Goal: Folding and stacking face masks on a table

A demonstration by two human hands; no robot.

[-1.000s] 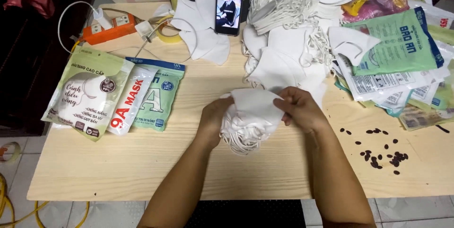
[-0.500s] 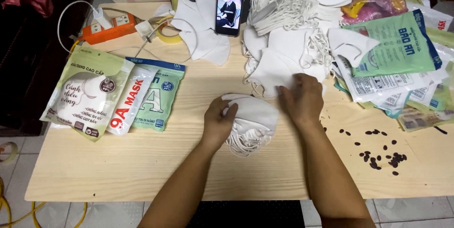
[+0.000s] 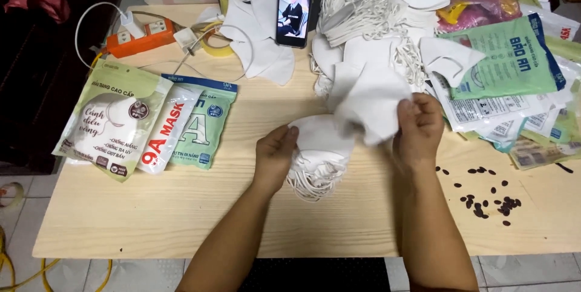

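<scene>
One pale wooden table (image 3: 181, 219) bears three sealed mask packets (image 3: 145, 125) at its left; at centre one stack of white masks (image 3: 318, 159) rests under the left hand (image 3: 275, 156); the right hand (image 3: 417, 128) pinches one loose white mask (image 3: 372, 107) just above it; one phone (image 3: 295, 4) stands behind.

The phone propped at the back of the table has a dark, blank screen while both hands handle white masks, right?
Not quite. In the head view the phone has a lit screen showing a person. The rest holds: the left hand steadies the stack of white masks and the right hand holds a single mask.
</scene>
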